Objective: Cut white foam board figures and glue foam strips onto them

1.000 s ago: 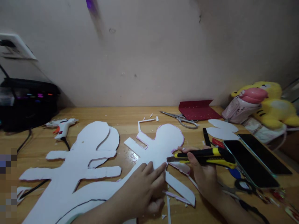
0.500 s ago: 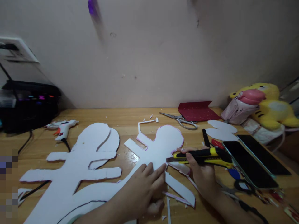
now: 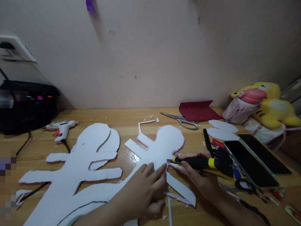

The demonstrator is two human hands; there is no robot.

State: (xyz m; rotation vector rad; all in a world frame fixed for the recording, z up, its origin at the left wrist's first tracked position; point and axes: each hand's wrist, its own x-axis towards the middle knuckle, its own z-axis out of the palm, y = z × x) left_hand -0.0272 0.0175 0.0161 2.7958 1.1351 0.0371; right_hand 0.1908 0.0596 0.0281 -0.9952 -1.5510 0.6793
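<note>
My left hand (image 3: 144, 188) lies flat, fingers together, pressing down on a white foam-board figure cut-out (image 3: 162, 144) with pink-marked edges. My right hand (image 3: 199, 175) grips a yellow and black utility knife (image 3: 204, 163), held low and nearly level, its blade tip at the cut-out's edge just right of my left fingertips. A cut strip of foam board (image 3: 181, 188) lies between the hands. A larger white figure cut-out (image 3: 77, 163) lies to the left on the wooden table (image 3: 131, 116).
A glue gun (image 3: 61, 128) lies at the left, with a black box (image 3: 25, 106) behind it. Scissors (image 3: 183, 121) and red paper (image 3: 197, 111) lie at the back. Two phones (image 3: 256, 160), white ovals (image 3: 223, 130), pens and a yellow plush toy (image 3: 270, 103) crowd the right.
My right hand has lowered the knife and rolled it, bringing the blade tip down to the cut-out's edge. My left hand has stayed in place.
</note>
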